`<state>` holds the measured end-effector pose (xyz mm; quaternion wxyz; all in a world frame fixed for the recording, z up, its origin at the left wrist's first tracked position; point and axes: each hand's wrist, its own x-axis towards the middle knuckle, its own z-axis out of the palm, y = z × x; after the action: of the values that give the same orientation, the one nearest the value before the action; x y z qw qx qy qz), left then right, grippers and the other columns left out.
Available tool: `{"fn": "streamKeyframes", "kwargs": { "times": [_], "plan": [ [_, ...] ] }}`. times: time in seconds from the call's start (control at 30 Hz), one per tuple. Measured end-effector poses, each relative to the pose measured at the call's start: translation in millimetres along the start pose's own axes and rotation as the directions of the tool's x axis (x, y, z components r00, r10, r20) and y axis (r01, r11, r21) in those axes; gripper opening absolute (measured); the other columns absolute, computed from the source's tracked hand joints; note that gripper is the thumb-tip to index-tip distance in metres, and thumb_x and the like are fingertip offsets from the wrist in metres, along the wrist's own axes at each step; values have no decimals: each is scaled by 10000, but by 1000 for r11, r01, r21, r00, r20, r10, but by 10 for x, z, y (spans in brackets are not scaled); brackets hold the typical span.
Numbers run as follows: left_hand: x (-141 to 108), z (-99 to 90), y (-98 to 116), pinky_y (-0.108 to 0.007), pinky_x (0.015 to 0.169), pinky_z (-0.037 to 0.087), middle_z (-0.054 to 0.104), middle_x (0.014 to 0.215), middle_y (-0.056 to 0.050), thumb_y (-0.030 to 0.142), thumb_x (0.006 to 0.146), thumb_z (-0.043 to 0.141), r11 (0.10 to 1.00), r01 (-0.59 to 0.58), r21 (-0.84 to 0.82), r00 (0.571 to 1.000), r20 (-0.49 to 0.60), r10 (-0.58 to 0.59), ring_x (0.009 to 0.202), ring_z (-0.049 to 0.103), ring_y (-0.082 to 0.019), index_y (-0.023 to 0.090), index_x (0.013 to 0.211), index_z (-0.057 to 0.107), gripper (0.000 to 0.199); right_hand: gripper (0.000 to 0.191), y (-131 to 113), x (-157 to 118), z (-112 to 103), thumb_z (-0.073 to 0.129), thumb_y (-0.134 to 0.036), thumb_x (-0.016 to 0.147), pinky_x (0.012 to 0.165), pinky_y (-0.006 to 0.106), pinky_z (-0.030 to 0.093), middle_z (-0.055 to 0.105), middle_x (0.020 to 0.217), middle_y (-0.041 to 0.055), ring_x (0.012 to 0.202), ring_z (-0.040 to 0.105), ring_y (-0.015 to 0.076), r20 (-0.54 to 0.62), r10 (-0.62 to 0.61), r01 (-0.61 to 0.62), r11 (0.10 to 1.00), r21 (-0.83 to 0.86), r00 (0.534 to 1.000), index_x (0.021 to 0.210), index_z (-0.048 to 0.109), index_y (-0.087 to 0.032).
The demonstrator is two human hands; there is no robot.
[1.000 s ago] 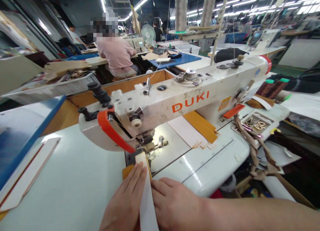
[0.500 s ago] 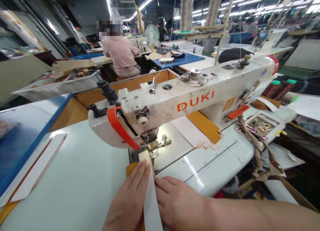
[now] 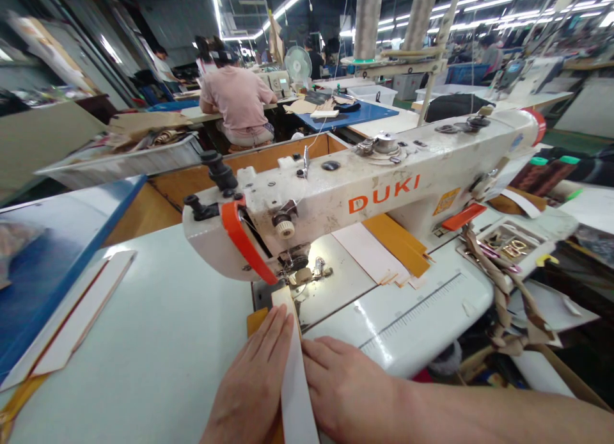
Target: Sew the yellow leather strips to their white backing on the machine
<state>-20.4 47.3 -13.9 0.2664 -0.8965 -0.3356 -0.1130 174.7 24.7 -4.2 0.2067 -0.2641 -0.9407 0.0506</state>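
Note:
A white sewing machine [image 3: 330,188] with orange trim stands on a pale table. A long white strip [image 3: 296,386], with mustard material under it, runs from near the needle area down between my hands. My left hand [image 3: 254,373] lies flat along the strip's left side, its fingertips on the strip just below the machine head and its fingers stretched out. My right hand [image 3: 340,383] rests against the strip's right edge with its fingers bent; what they may hold is hidden. A mustard piece [image 3: 256,321] shows left of the strip's upper end.
White and mustard pieces [image 3: 396,242] lie under the machine arm. More white strips [image 3: 89,309] are at the table's left. A parts tray [image 3: 515,242] sits at right, beside hanging tan strips [image 3: 503,300]. Beyond the machine, a person in pink [image 3: 237,98] sits facing away.
The whole view has shifted slightly, so the machine and table appear further right. Both hands keep nearly the same place against the strip and the machine.

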Motion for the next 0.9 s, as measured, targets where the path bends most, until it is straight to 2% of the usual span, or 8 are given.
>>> {"fn": "streamKeyframes", "kwargs": {
  "times": [0.23, 0.37, 0.53, 0.63, 0.8, 0.9],
  "plan": [
    [-62, 70, 13, -361, 939, 522, 605, 1290, -184, 61, 858, 282, 997, 31, -66, 998, 52, -27, 1207, 569, -247, 68, 1334, 467, 511, 145, 6, -33, 96, 575, -249, 894, 835, 386, 486, 640, 1026, 123, 950, 542, 246, 6, 14, -14, 1000, 2, 1000, 909, 646, -123],
    [-31, 67, 2, -327, 910, 538, 637, 1252, -159, 23, 837, 284, 999, 17, -52, 998, 57, -14, 1180, 591, -220, 84, 1261, 538, 498, 161, 18, -59, 116, 563, -233, 907, 926, 381, 468, 632, 1109, 130, 1052, 539, 259, -46, 15, -16, 1000, -12, 999, 975, 642, -110],
    [37, -15, -55, -332, 907, 540, 649, 1230, -166, 31, 847, 290, 991, 28, -130, 996, 87, -16, 1158, 606, -216, 66, 1209, 582, 467, 237, 48, -32, 98, 551, -171, 922, 1002, 349, 430, 625, 1193, 124, 1111, 536, 238, -105, 105, -115, 989, -98, 989, 1129, 602, -67],
    [68, -55, -87, -334, 900, 539, 657, 1215, -173, 24, 848, 287, 988, 25, -151, 996, 94, -11, 1123, 626, -219, 56, 1190, 600, 464, 265, 82, 17, 101, 564, -160, 911, 1007, 369, 427, 646, 1161, 131, 1083, 559, 242, -121, 154, -170, 976, -139, 981, 1145, 592, -39],
    [105, -92, -73, -351, 866, 537, 671, 1192, -158, 48, 846, 317, 990, 61, -130, 993, 105, -48, 1078, 643, -236, 79, 1174, 619, 447, 98, 159, 91, 87, 562, -139, 905, 972, 387, 434, 660, 989, 89, 966, 585, 219, -109, 225, -237, 964, -121, 968, 978, 622, -111],
    [100, -90, -47, -374, 898, 513, 666, 1209, -139, 91, 864, 350, 986, 97, -137, 990, 111, -81, 1106, 620, -246, 110, 1185, 621, 421, 66, 208, 116, 70, 552, -138, 917, 997, 378, 413, 647, 951, 66, 962, 572, 209, -123, 174, -188, 975, -115, 977, 949, 607, -121]
  ]
}}
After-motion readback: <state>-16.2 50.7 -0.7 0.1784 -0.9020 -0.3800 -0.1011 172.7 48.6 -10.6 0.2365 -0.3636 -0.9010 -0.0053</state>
